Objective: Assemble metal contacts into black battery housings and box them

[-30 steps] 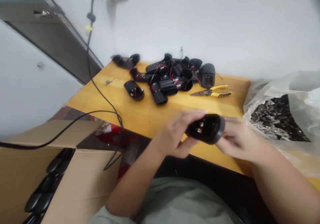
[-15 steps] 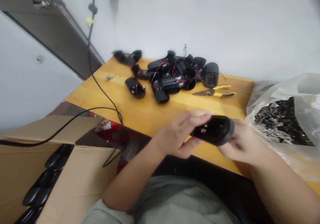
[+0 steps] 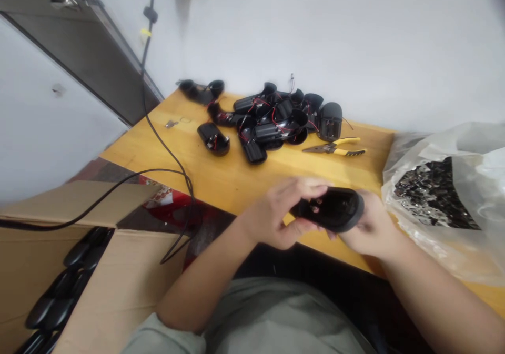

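The left hand (image 3: 272,220) and the right hand (image 3: 369,228) are both closed round one black shell (image 3: 341,208), holding it over the near edge of the counter (image 3: 224,180) with its hollow side turned up toward the head camera. The left hand pinches one end between thumb and fingers, just beside some small metal parts (image 3: 315,205) inside the hollow; the right hand cups the rounded end from beneath. Compared with half a second ago, fingertips now show under the shell's lower edge where none were visible, and the shell sits slightly further left in view. The grip of the left hand looks much the same as in both earlier frames, its fingers somewhat blurred. The view itself has shifted a little, but the things on the counter keep their places: the heap of black housings (image 3: 265,132) with red wires, a lone housing (image 3: 213,139) to its left, and the yellow-handled pliers (image 3: 335,148) at its right. The plastic bag (image 3: 465,141) of dark shiny pieces (image 3: 437,193) stands beyond the right hand, and the carton (image 3: 118,285) with black cases (image 3: 59,301) sits below the counter at the left.
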Demonstrator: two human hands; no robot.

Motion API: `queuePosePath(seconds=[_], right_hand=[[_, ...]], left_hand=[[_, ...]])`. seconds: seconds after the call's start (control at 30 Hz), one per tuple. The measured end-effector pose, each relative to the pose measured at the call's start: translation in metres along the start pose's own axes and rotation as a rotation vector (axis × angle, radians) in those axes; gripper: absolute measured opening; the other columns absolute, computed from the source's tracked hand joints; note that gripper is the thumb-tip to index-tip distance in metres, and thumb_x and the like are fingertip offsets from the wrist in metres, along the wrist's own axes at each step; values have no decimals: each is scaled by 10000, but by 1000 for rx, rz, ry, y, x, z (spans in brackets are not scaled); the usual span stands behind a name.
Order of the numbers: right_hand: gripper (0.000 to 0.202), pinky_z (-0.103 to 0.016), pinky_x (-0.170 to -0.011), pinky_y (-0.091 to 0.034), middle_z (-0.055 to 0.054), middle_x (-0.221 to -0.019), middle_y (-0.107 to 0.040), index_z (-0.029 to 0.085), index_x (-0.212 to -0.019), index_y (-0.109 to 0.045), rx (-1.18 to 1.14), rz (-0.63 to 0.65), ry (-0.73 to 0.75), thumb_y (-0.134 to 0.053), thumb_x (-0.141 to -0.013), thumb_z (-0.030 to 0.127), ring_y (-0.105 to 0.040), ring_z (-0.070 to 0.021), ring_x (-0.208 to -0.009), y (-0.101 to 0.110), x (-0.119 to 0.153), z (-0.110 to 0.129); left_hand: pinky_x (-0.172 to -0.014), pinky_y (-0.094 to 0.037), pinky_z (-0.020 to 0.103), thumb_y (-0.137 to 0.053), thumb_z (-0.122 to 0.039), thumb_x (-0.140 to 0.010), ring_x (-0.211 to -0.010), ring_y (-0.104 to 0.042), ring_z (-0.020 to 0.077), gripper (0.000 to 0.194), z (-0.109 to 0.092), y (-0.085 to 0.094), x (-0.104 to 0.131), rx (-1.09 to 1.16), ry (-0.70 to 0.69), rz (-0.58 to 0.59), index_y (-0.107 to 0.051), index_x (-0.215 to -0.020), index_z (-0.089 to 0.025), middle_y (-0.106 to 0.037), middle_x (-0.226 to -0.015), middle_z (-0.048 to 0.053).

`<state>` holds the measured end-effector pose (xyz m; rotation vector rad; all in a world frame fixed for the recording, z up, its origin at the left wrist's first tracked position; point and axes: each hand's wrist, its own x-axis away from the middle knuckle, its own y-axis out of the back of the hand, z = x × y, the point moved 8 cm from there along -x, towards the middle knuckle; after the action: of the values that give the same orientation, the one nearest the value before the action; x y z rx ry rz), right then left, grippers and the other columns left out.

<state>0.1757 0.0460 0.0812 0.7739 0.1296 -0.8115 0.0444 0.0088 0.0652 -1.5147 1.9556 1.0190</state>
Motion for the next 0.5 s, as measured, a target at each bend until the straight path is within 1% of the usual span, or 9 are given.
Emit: queuePosePath(seconds=[0.13, 0.27, 0.33, 0.4, 0.5], right_hand=[[357, -191, -397, -463, 12, -507, -649, 191, -569, -575, -140, 27, -16, -606, -912, 97, -588, -113, -401, -4, -2, 2], [337, -194, -432, -489, -4, -520, -664, 181, -611, -612, -241, 30, -21, -592, -940, 109, -636, -135, -433, -5, -5, 4], [365, -202, -444, -495, -22, -532, -672, 176, -635, -642, -328, 36, -53, -578, -994, 156, -645, -142, -448, -7, -5, 2], [418, -207, -439, -487, -42, -535, -673, 166, -657, -670, -412, 41, -97, -571, -1054, 250, -630, -142, -438, -10, -5, -1], [513, -216, -454, -488, -68, -531, -668, 163, -622, -661, -448, 41, -144, -600, -1078, 391, -616, -141, -440, -11, -4, -4]], left_hand=[[-1093, -581, 470, -690, -356, -967, -1292, -688, 308, 516, 2, 0, 1, 32, 16, 0, -531, -1430, -193, -655, -1409, 208], [-1127, -564, 474, -698, -332, -952, -1347, -662, 321, 564, 5, 0, 4, 93, 39, 2, -527, -1469, -185, -633, -1453, 214], [-1141, -556, 487, -720, -316, -934, -1366, -650, 335, 602, 6, 1, 6, 106, 46, -9, -528, -1487, -175, -620, -1470, 223], [-1151, -550, 499, -737, -313, -921, -1372, -645, 340, 630, 7, 2, 8, 104, 48, -20, -529, -1498, -175, -618, -1474, 223], [-1169, -537, 519, -746, -345, -921, -1388, -632, 345, 640, 9, 2, 10, 107, 64, -28, -527, -1504, -197, -622, -1475, 207]])
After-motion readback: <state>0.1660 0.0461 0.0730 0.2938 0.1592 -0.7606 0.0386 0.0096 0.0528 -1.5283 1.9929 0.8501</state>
